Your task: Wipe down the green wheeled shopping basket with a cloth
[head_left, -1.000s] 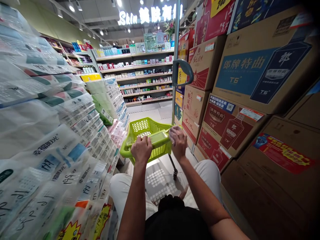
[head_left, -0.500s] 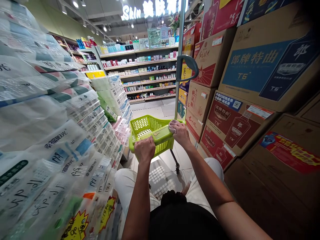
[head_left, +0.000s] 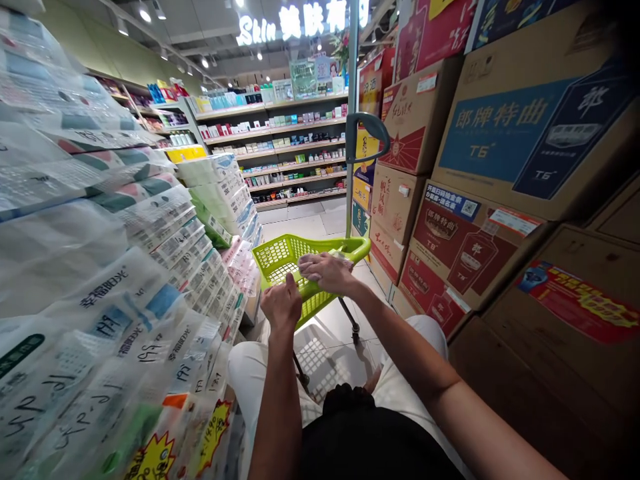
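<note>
A lime-green shopping cart (head_left: 273, 253) with a perforated plastic basket stands in front of me. My left hand (head_left: 283, 303) is closed around the left end of its handle, thumb up. Under the fingers of my right hand (head_left: 333, 272) is a pale, pinkish-grey cloth (head_left: 309, 265), pressed on the middle of the handle. The hand covers part of the cloth and of the handle bar. The handle's right end is uncovered. Below the basket, a dark leg with a caster (head_left: 355, 332) rests on the tiled floor.
Plastic-wrapped paper packs (head_left: 165, 247) with price tags are stacked on my left. Cardboard cartons (head_left: 495, 147) rise on my right. A post with a grey loop handle (head_left: 370, 137) stands beyond the cart's right side. Shelves of small goods (head_left: 300, 143) line the back.
My right hand has slid left along the cart handle with the cloth, from its right end to the middle. My left hand keeps its place, its thumb now raised. The view has shifted slightly.
</note>
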{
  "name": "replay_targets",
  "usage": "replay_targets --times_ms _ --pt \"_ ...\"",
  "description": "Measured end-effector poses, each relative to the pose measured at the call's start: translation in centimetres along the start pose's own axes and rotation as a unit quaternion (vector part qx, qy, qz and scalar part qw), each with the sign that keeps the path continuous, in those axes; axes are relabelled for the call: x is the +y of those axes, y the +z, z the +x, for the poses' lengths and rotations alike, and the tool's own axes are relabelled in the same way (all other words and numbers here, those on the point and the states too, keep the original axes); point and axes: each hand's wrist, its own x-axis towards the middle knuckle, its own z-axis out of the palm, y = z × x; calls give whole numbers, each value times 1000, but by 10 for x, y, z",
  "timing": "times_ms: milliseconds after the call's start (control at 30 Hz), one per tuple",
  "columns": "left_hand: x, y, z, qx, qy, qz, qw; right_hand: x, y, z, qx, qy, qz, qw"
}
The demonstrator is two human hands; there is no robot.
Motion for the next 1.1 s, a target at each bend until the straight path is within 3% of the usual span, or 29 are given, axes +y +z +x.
replay_targets --times_ms 100,200,300,400,500,567,733,800,867,967,1033,1100 --pt "-6 0 2 -24 -11 11 1000 -5 11 -34 72 15 19 997" --pt "-8 2 0 -39 2 16 999 18 13 -54 184 92 30 978" --pt "-4 3 -3 -43 25 27 998 35 23 -57 305 188 42 932" --pt "5 4 -6 -44 41 41 997 13 56 -59 389 213 56 894" --pt "9 4 -7 -47 58 50 996 -19 91 -60 387 172 103 900" --pt "9 5 -7 -47 75 48 995 -17 96 -53 411 198 128 880" --pt "8 8 -8 -43 117 46 991 62 55 -22 473 375 194 773" --pt "11 11 -8 -31 123 44 991 76 50 -21 465 407 239 749" --pt "13 14 -9 -19 123 41 991 65 58 -27 456 395 250 758" --pt "12 17 -11 -11 131 37 991 40 74 -38 436 362 226 792" --pt "10 17 -12 -9 142 36 989 43 67 -35 436 366 239 787" --pt "9 17 -14 -9 150 37 988 66 49 -25 450 383 252 766"
